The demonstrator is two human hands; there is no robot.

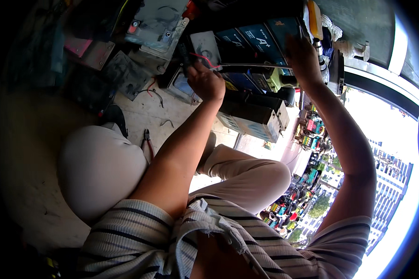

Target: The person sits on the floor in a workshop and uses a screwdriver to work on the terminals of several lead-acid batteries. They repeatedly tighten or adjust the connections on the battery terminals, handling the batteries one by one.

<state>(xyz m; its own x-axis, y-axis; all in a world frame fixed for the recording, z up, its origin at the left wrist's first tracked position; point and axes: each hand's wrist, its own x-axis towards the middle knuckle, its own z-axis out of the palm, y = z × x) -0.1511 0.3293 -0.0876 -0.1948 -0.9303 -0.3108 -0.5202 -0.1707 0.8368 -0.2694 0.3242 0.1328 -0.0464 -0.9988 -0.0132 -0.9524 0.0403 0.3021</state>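
My left hand [206, 83] is raised at the middle of the view, its fingers bent round a dark, narrow thing [185, 56] that I cannot make out. Just beyond that hand, a red wire [204, 59] curves over a grey-topped battery [205, 45]. My right hand [303, 59] reaches up to the right end of a row of dark blue boxes [260, 42]. Shadow hides its fingers, so their grip does not show. A thin metal bar [253, 64] runs below the boxes, between the two hands.
Red-handled pliers [147, 143] lie on the pale floor by my knee. Large grey batteries [154, 32] stand at the far left, with loose wires [154, 93] nearby. A box-shaped battery [253, 116] stands below the shelf. Bright doorway at right, with scooters [307, 179] outside.
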